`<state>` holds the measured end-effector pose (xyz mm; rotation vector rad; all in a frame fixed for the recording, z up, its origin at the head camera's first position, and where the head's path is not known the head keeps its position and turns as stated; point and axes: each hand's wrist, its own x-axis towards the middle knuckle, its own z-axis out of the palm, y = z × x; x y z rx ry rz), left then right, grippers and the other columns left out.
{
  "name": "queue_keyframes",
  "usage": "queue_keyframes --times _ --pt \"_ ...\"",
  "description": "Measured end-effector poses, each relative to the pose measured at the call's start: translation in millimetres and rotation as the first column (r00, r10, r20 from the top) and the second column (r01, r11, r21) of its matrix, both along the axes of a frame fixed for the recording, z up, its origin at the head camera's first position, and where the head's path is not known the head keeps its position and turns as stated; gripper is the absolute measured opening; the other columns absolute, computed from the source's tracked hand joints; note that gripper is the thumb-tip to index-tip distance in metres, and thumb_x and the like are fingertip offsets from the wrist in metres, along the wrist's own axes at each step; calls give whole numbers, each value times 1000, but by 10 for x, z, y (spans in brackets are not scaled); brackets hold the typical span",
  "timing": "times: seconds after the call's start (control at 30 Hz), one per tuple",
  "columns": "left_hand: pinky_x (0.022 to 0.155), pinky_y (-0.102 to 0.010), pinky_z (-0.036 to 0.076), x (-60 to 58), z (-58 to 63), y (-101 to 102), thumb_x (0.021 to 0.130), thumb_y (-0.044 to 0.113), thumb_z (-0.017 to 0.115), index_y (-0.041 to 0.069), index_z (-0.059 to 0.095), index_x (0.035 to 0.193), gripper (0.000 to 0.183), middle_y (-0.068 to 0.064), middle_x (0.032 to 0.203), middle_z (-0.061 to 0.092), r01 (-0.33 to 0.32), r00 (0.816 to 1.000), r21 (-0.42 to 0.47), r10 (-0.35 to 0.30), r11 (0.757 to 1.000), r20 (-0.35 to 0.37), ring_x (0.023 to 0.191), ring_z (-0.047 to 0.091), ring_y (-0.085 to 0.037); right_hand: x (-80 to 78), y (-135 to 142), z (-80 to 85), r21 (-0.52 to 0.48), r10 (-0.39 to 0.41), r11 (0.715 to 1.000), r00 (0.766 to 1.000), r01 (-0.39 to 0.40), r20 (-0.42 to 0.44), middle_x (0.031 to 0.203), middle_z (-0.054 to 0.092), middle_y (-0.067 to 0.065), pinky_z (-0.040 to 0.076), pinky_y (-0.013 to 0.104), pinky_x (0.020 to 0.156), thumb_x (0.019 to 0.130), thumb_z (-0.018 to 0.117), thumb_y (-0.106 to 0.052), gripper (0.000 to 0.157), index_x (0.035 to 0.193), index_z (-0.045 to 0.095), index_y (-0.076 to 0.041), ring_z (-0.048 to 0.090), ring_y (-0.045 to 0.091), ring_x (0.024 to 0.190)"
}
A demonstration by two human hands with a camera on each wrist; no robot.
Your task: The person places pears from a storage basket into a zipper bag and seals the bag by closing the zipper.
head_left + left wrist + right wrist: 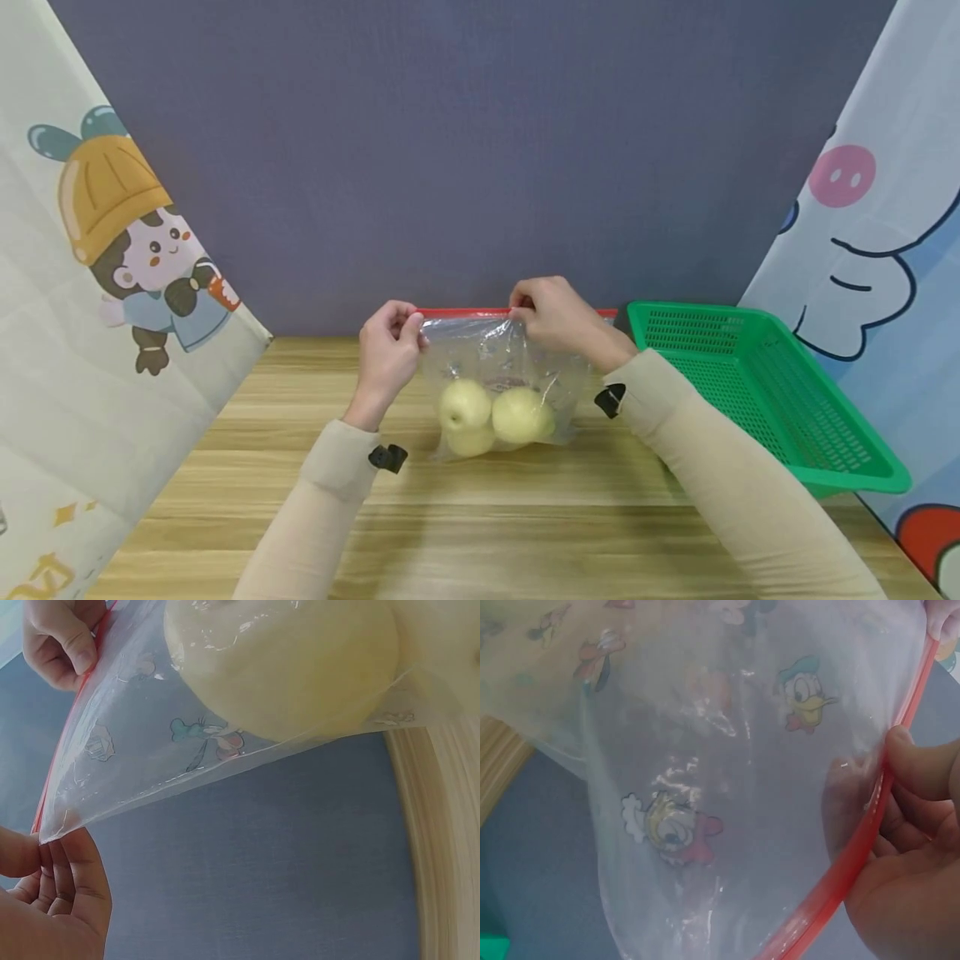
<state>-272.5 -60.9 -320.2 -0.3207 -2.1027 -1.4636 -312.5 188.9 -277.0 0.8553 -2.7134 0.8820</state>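
Observation:
A clear zip bag [480, 354] with a red zip strip [465, 313] hangs upright between my hands. Cartoon figures are printed on its film. Inside, at the bottom, lie several pale yellow-green round fruits [522, 414], seen through the plastic. My left hand [387, 346] pinches the bag's top left corner between thumb and fingers. Further along the red strip, right of the middle, my right hand [558, 315] pinches the edge with thumb and fingers. In the right wrist view the thumb [922, 761] presses on the strip, the fingers behind the film.
A green plastic basket [813, 387] with slotted walls stands at the right on the wooden table [247, 500]. Behind the table rises a dark grey-blue panel [450, 150]. Cartoon-printed cloths [60, 333] flank both sides.

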Motion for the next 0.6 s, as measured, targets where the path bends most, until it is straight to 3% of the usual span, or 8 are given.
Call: queue_keyframes --times 0.6 --pt "50 -23 52 22 20 -28 102 2 60 -7 64 102 10 -18 79 62 16 1000 10 -16 1000 12 63 62 -19 29 125 -9 3 -21 1000 999 21 30 87 66 6 51 33 62 102 62 -11 10 97 69 -6 56 21 72"
